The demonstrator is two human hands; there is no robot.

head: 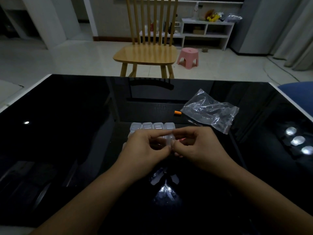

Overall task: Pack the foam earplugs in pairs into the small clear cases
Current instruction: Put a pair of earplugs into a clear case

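Above the near middle of the black glass table (pixel 67 116), my left hand (pixel 145 150) and my right hand (pixel 194 148) meet fingertip to fingertip, each with fingers curled and pinching the same small clear case (pixel 171 141) between them; something pinkish shows faintly by my right fingers, too dim to name; at twelve o'clock from my hands a row of small clear cases (pixel 152 125) sits on the glass, touching side by side, partly hidden behind my knuckles; at one o'clock, well apart, lies a single orange earplug (pixel 177 112), just beside the left edge of a crumpled clear zip bag (pixel 210 110); beyond the table, at twelve o'clock, stand a wooden chair (pixel 145 55) and a pink stool (pixel 188 57).
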